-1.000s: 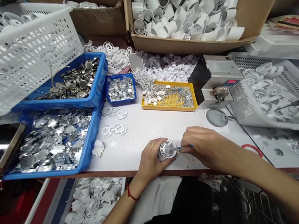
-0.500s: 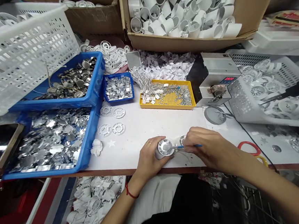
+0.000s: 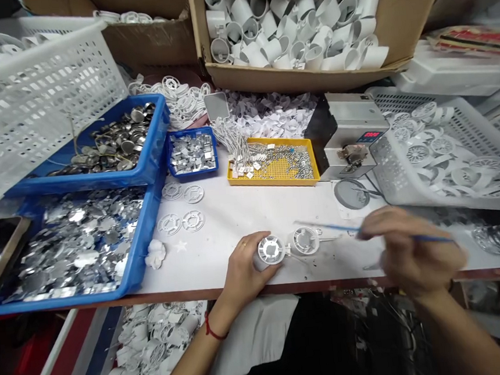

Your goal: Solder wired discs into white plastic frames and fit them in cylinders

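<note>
A metal-disc tray [image 3: 75, 246] lies left of the hands [image 3: 244, 267].

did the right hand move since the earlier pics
Yes, to the right. The right hand was just in front of the right end of the yellow tray, and now it is well to the right of that end.

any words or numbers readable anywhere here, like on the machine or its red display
Red digital display on the metal bench machine: lit digits, too small and blurred to read.
Printed packaging at top right: red and dark print, too blurred to read.
No other words, brands or numbers can be read.
</note>
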`<state>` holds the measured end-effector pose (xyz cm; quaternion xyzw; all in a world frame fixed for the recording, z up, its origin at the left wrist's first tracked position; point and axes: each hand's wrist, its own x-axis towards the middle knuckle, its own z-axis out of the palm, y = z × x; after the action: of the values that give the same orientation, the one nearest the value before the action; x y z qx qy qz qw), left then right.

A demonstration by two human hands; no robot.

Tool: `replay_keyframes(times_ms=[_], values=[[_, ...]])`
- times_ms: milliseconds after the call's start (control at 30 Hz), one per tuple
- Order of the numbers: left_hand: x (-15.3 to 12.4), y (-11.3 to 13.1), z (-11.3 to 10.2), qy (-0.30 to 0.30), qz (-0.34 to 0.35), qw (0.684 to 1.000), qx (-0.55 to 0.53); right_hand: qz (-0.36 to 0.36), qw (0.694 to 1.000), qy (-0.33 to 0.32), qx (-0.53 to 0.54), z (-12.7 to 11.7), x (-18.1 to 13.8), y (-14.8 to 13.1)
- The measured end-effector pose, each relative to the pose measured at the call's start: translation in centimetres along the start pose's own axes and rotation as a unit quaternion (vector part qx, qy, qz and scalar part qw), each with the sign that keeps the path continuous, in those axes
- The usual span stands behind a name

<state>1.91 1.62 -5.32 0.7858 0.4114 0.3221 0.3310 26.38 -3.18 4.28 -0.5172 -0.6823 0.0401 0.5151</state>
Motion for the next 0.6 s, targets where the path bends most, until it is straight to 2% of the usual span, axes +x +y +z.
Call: replay_keyframes(times_ms=[33, 67, 100, 133, 200, 300, 367, 500, 533, 567, 600], values=[[0.0, -0.1, -0.1, 0.002, 0.003, 1.000, 0.005, 0.049, 0.990, 0.117, -0.053, -0.6, -0.5, 1.1], [0.1, -0.2, -0.1, 0.003, 0.006, 1.000, 0.010, 0.100, 0.964, 0.224, -0.106, -1.1, -1.0, 2.4], [0.2, -0.3, -0.2, 0.005, 0.009, 1.000, 0.015, 0.152, 0.934, 0.291, -0.144, -1.5, -1.5, 3.9], [0.3, -0.5, -0.2, 0.009, 0.011, 1.000, 0.019, 0.198, 0.911, 0.322, -0.163, -1.8, -2.0, 5.4], [0.6, -0.9, -0.3, 0.016, 0.010, 0.999, 0.026, 0.256, 0.893, 0.332, -0.165, -2.1, -2.7, 8.3], [0.8, -1.2, 0.0, 0.021, -0.001, 0.999, 0.038, 0.282, 0.888, 0.319, -0.175, -2.4, -3.6, 11.2], [0.5, -0.7, 0.2, 0.020, -0.006, 0.999, 0.041, 0.298, 0.886, 0.303, -0.185, -2.5, -4.2, 11.5], [-1.0, 0.9, -0.1, 0.012, -0.003, 0.999, 0.042, 0.329, 0.884, 0.277, -0.185, -3.3, -5.4, 10.1], [-1.2, 1.0, -0.8, 0.009, -0.003, 0.999, 0.044, 0.336, 0.883, 0.269, -0.185, -3.5, -5.8, 10.0], [-1.1, 0.9, -1.9, 0.015, -0.004, 0.998, 0.054, 0.358, 0.889, 0.213, -0.192, -3.7, -6.2, 10.1], [-0.9, 0.6, -3.4, 0.033, -0.010, 0.997, 0.074, 0.362, 0.883, 0.224, -0.196, -3.9, -6.7, 10.5]])
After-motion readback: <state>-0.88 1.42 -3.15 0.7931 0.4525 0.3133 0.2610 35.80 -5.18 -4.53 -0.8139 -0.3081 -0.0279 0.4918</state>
